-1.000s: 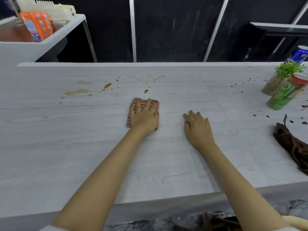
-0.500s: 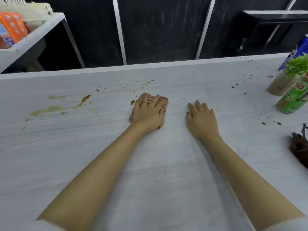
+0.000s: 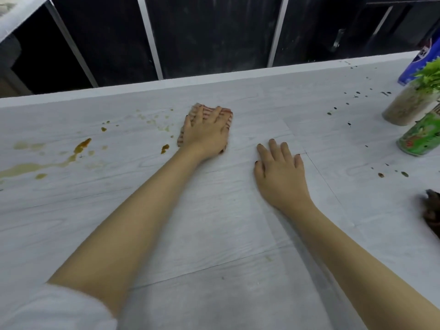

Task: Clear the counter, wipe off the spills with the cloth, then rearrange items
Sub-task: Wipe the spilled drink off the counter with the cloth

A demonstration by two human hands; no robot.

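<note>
Striped cloth [image 3: 228, 114] under flat left hand [image 3: 206, 133], long axis pointing away.

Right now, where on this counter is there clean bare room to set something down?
The widest bare patch of the pale wood-grain counter lies near, between the forearms. Left of the striped red cloth under the left hand are brown spills. Right of the flat right hand: dark droplets and a green can.
</note>
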